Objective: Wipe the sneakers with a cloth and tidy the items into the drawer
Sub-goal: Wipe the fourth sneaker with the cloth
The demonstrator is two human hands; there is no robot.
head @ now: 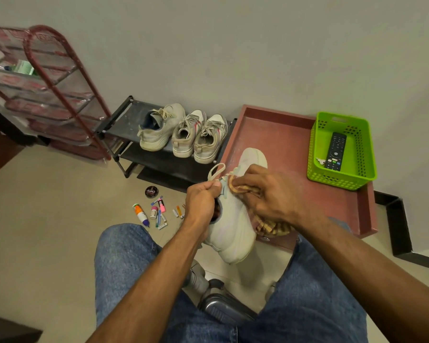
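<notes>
Here, looking down from my head, I am holding a pale sneaker [233, 219] up in front of my knees, its toe pointing away from me over the edge of a red drawer [278, 134] that is lying open on the floor. My left hand [201, 201] is gripping the shoe at its collar, fingers curled round the opening, near a loose loop of lace. My right hand [270, 194] is pressing a checked cloth [270, 226] against the shoe's side, fingers curled over the fabric, the rest of it hanging below my wrist. A green basket [342, 174] is sitting in the drawer's far corner with a remote [334, 152] in it. Three more sneakers [183, 132] are standing on a black rack [124, 120] by the wall. Small tubes and pens [156, 214] are lying scattered on the floor beside a round tin [152, 191].
</notes>
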